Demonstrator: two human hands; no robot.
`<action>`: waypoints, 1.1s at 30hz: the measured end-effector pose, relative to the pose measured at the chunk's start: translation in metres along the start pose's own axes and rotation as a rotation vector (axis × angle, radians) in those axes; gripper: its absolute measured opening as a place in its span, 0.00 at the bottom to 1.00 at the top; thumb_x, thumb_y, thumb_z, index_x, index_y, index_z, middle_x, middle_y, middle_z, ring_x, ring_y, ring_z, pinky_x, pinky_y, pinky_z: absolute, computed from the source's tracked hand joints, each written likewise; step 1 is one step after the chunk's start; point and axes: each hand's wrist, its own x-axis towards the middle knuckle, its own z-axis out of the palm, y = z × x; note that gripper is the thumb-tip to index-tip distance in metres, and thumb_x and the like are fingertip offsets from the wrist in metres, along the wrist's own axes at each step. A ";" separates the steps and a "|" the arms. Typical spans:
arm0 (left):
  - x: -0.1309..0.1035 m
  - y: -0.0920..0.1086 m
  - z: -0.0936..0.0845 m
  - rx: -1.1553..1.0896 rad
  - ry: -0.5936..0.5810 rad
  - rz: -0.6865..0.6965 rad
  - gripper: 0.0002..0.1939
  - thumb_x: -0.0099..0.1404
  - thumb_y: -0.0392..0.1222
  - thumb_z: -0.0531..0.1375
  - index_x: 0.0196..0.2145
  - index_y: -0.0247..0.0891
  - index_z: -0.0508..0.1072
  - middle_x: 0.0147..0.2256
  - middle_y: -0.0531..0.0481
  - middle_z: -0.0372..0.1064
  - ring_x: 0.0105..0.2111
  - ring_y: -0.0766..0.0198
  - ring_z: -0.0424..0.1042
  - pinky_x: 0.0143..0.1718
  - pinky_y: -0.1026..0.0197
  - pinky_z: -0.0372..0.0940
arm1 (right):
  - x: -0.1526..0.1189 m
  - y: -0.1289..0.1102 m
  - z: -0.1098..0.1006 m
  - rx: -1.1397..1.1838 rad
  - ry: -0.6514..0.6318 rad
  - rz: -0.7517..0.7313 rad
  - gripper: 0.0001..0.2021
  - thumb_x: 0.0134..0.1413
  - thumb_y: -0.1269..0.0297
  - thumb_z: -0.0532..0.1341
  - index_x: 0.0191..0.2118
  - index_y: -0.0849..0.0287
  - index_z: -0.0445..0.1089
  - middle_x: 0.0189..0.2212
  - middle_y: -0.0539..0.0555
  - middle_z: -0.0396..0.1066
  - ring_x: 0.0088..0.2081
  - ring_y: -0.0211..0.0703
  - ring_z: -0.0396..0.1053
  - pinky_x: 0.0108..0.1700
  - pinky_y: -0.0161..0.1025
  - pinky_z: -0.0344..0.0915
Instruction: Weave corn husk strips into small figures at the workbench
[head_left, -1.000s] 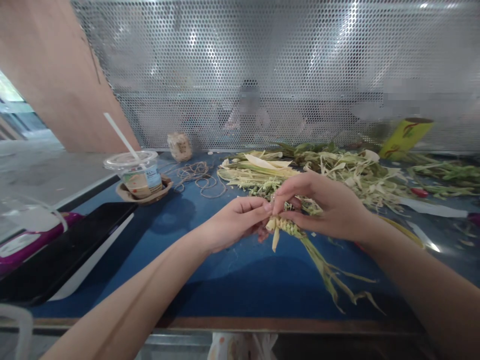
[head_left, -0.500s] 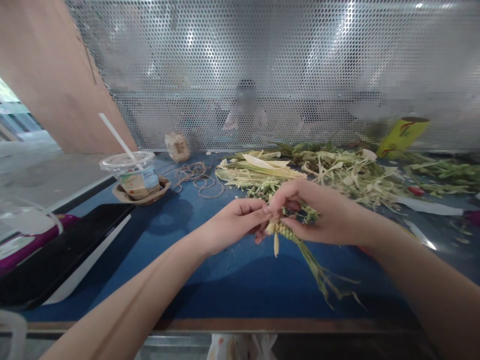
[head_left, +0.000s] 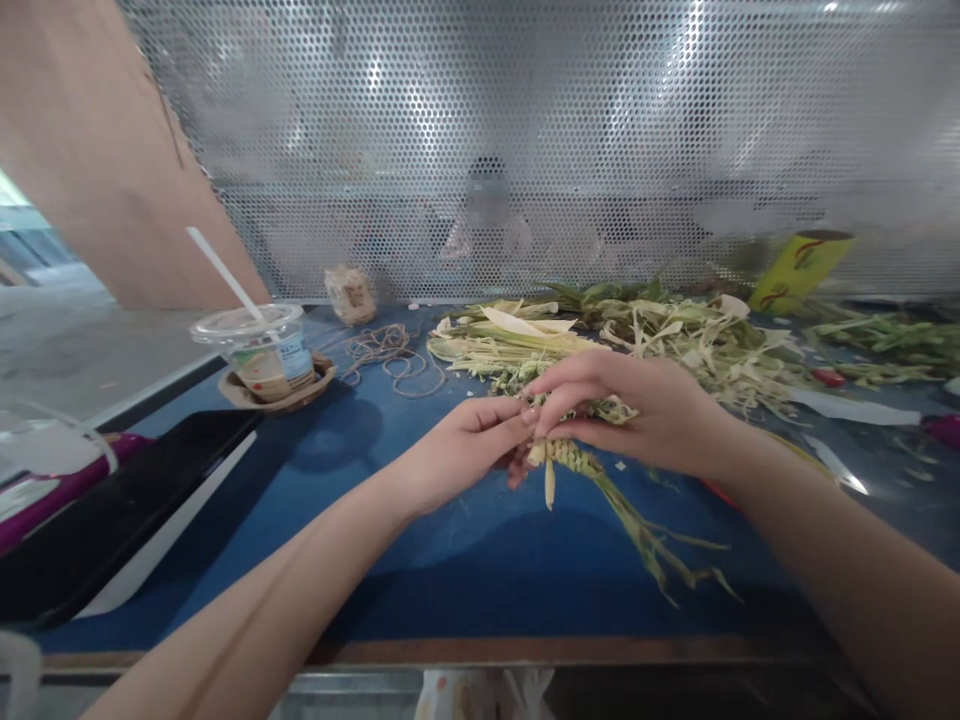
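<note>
A braided piece of pale green leaf strips [head_left: 576, 459] hangs from my fingers over the blue tabletop, its loose ends [head_left: 646, 545] trailing down to the right. My left hand [head_left: 480, 440] is closed around its upper left end, thumb against the fingers. From the right, my right hand [head_left: 619, 400] reaches over the same end, thumb and fingertips pinched together beside the left thumb. What lies between the fingertips is mostly hidden. Just beyond my hands, a bundle of flat yellow-green strips [head_left: 517, 335] lies on the table, with small green curled pieces [head_left: 517, 377] nearer to me.
A lidded plastic cup [head_left: 271, 362] with a straw sits at the left, beside a black flat case [head_left: 150, 500]. Loose twine [head_left: 386, 350] leads to a wrapped spool [head_left: 350, 295]. More leaf strips [head_left: 697, 350], a knife-like blade [head_left: 836, 465] and a yellow tube [head_left: 802, 270] lie right.
My right hand's raised fingers have lowered and flattened over the left fingertips. The braid's loose ends have swung slightly to the right. My left hand stays in nearly the same place.
</note>
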 end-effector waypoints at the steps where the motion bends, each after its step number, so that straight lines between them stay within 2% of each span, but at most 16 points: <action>1: 0.000 0.000 0.000 -0.032 -0.001 -0.006 0.13 0.59 0.46 0.55 0.24 0.34 0.65 0.19 0.57 0.59 0.19 0.74 0.58 0.24 0.67 0.57 | 0.000 0.000 0.000 -0.006 0.004 -0.018 0.15 0.52 0.66 0.57 0.48 0.54 0.61 0.33 0.47 0.74 0.39 0.37 0.70 0.42 0.36 0.64; 4: 0.001 -0.001 0.000 -0.096 -0.017 -0.019 0.13 0.59 0.47 0.56 0.24 0.34 0.66 0.19 0.57 0.59 0.19 0.74 0.58 0.23 0.68 0.56 | 0.000 0.002 -0.001 -0.033 -0.024 -0.069 0.19 0.52 0.67 0.58 0.51 0.54 0.59 0.33 0.47 0.74 0.40 0.37 0.69 0.42 0.36 0.64; 9: 0.001 -0.003 0.000 -0.041 -0.036 -0.023 0.13 0.59 0.46 0.56 0.24 0.34 0.64 0.20 0.57 0.59 0.19 0.74 0.58 0.23 0.68 0.56 | -0.001 0.005 0.002 -0.140 -0.088 -0.171 0.13 0.54 0.70 0.56 0.47 0.57 0.62 0.34 0.50 0.71 0.38 0.37 0.66 0.38 0.35 0.63; 15: -0.001 0.001 0.002 0.038 -0.064 -0.030 0.13 0.60 0.46 0.55 0.24 0.33 0.64 0.18 0.57 0.58 0.19 0.74 0.59 0.23 0.68 0.55 | -0.001 -0.004 0.001 0.106 -0.127 0.005 0.13 0.55 0.71 0.53 0.47 0.58 0.57 0.34 0.51 0.67 0.34 0.34 0.66 0.35 0.31 0.63; 18: -0.002 0.001 0.004 -0.058 -0.076 -0.029 0.12 0.59 0.45 0.56 0.24 0.34 0.64 0.19 0.57 0.57 0.19 0.74 0.60 0.24 0.67 0.56 | -0.001 -0.007 0.002 0.205 -0.135 0.017 0.13 0.57 0.73 0.51 0.48 0.59 0.55 0.36 0.53 0.65 0.36 0.33 0.66 0.36 0.30 0.64; 24: -0.003 -0.001 0.006 -0.153 -0.052 -0.009 0.11 0.58 0.44 0.57 0.25 0.34 0.65 0.20 0.56 0.60 0.19 0.74 0.59 0.23 0.68 0.57 | 0.000 -0.006 0.002 0.218 -0.103 0.022 0.15 0.58 0.71 0.50 0.51 0.60 0.53 0.35 0.52 0.65 0.37 0.34 0.64 0.39 0.31 0.63; 30: 0.001 -0.006 0.008 0.029 0.046 0.030 0.12 0.60 0.45 0.54 0.25 0.34 0.65 0.21 0.55 0.59 0.20 0.73 0.59 0.24 0.67 0.58 | 0.002 -0.005 -0.001 0.199 -0.223 0.115 0.16 0.57 0.67 0.53 0.51 0.57 0.55 0.35 0.52 0.65 0.34 0.34 0.66 0.33 0.30 0.64; 33: 0.002 -0.006 0.008 0.158 0.080 0.079 0.12 0.61 0.44 0.51 0.24 0.34 0.64 0.21 0.56 0.58 0.20 0.73 0.59 0.24 0.67 0.58 | 0.003 -0.002 0.000 0.156 -0.193 0.118 0.17 0.55 0.66 0.55 0.51 0.54 0.58 0.33 0.49 0.68 0.34 0.34 0.67 0.33 0.30 0.64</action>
